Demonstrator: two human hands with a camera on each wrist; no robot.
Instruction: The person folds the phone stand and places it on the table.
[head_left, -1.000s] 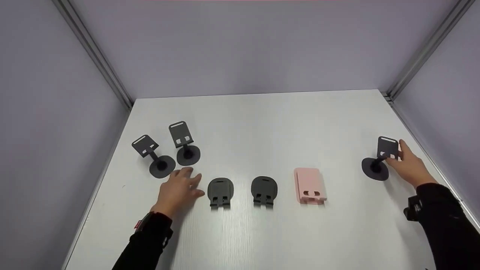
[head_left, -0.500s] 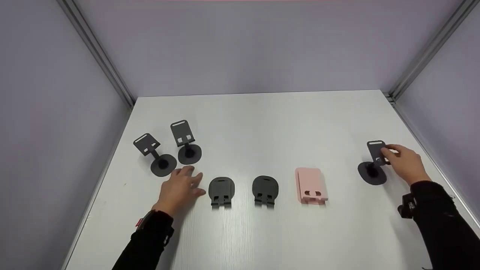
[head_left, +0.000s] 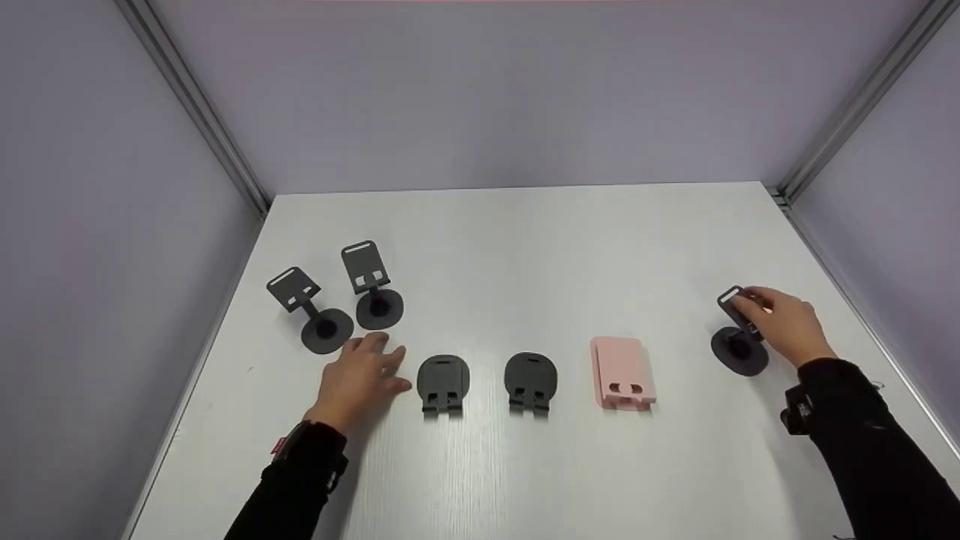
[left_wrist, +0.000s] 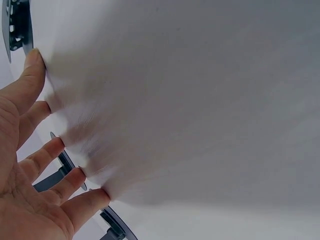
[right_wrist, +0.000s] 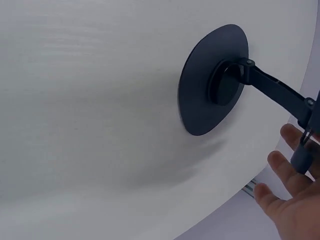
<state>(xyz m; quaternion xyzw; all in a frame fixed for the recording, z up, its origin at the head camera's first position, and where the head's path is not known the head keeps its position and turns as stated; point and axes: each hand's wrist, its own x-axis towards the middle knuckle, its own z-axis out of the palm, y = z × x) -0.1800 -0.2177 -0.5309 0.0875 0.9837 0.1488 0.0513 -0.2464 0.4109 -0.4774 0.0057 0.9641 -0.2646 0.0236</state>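
Note:
At the right side of the table, my right hand (head_left: 787, 326) pinches the upper plate of a dark grey folding phone stand (head_left: 739, 352), thumb on the plate's front. In the right wrist view the stand's round base (right_wrist: 212, 82) faces up from the white surface, its arm (right_wrist: 277, 92) leading to the plate near my fingers. My left hand (head_left: 356, 382) rests its spread fingertips on the table and holds nothing. Just beyond those fingers are two unfolded dark phone stands, one at the left (head_left: 327, 331) and one beside it (head_left: 379, 308).
Two folded dark phone stands, a left one (head_left: 443, 381) and a right one (head_left: 530, 382), lie in a row with a folded pink phone stand (head_left: 622, 369) along the middle. The white table (head_left: 555, 255) is bounded by pale walls (head_left: 510, 97) at the back and sides.
My right hand has shifted left along the plate's top, and the held stand's plate has swung round to tilt leftward. Its base has moved slightly left and nearer. My left hand stays put.

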